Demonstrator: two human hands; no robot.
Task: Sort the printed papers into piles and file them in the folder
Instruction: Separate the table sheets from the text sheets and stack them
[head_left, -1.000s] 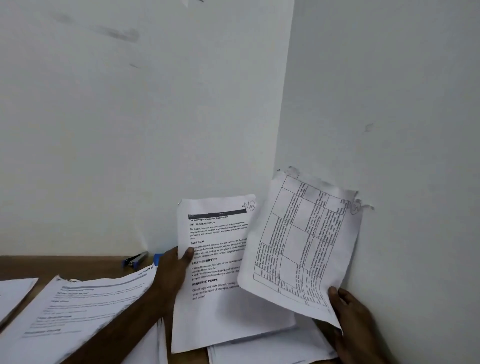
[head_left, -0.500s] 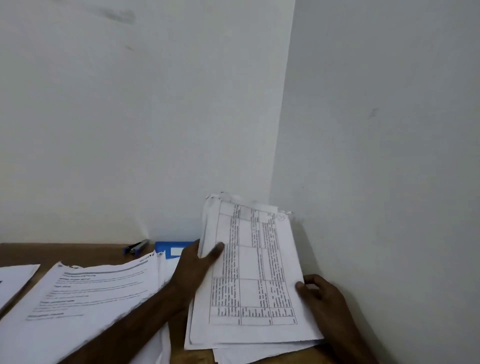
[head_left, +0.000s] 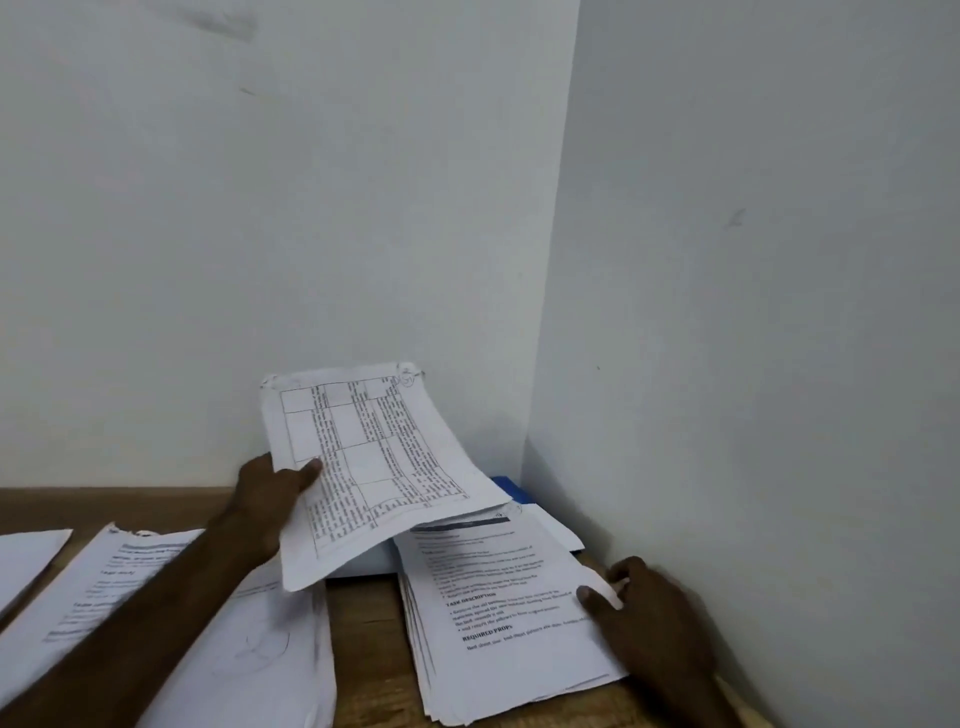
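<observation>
The gridded sheet (head_left: 374, 467) that lay flat on the stack (head_left: 498, 613) half a second ago is now lifted and swung left, uncovering a text page on top of the stack. The right hand (head_left: 654, 613) has shifted to the stack's right edge.

Two pale walls (head_left: 260, 234) meet in a corner and fill most of the view. Below them runs a brown wooden table (head_left: 358, 613).

Paper covers much of the table. A left pile (head_left: 119, 587) of printed text pages lies tilted at the lower left, with a far sheet (head_left: 26, 556) just beside it at the picture's edge. A middle pile (head_left: 260, 649), its top mostly blank, lies under the left forearm. The stack sits near the right wall, thick, its edges fanned; its top page bears headings and bullet lines.

The gridded sheet is held in the air, over the gap between the middle pile and the stack, its far end raised towards the wall. It may be more than one sheet; this cannot be told.

The left hand (head_left: 265, 499) has its grip pinching the gridded sheet's left edge, thumb on top. The right hand's grip holds the stack's edge, thumb pressed on the top page, fingers curled beside it.

A blue folder (head_left: 511, 491) shows in the corner behind the stack, mostly hidden by paper.
</observation>
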